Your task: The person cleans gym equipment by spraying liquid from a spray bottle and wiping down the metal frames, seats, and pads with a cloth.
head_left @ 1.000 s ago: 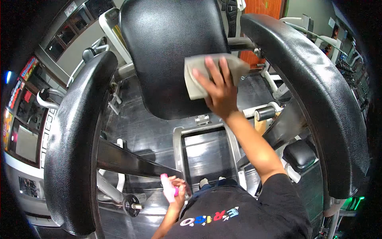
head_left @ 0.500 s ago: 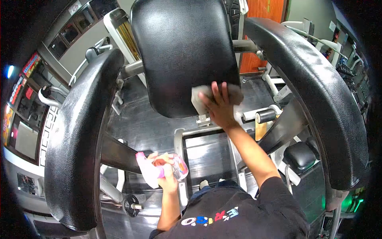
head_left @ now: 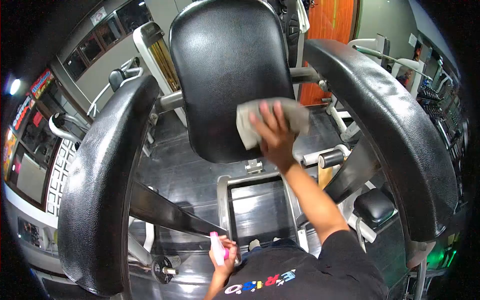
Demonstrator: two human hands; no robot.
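My right hand [head_left: 275,135] presses a light grey cloth [head_left: 246,125] against the lower right part of the black padded backrest [head_left: 230,60]. Its fingers lie spread over the cloth, which hangs past the pad's right edge. Low in the view, close to my body, my left hand [head_left: 225,255] grips a spray bottle with a white and pink spray head [head_left: 217,248]. The bottle's body is mostly hidden behind the fingers.
Black padded armrests flank me, one on the left [head_left: 100,175] and one on the right [head_left: 395,125]. Below the backrest is a metal frame [head_left: 223,200] over the dark floor. A small black seat [head_left: 375,205] and a weight plate [head_left: 161,269] stand lower down.
My left hand has moved down and toward my body with the spray bottle. My right hand stays on the backrest with the cloth, slightly shifted. The view has tilted a little.
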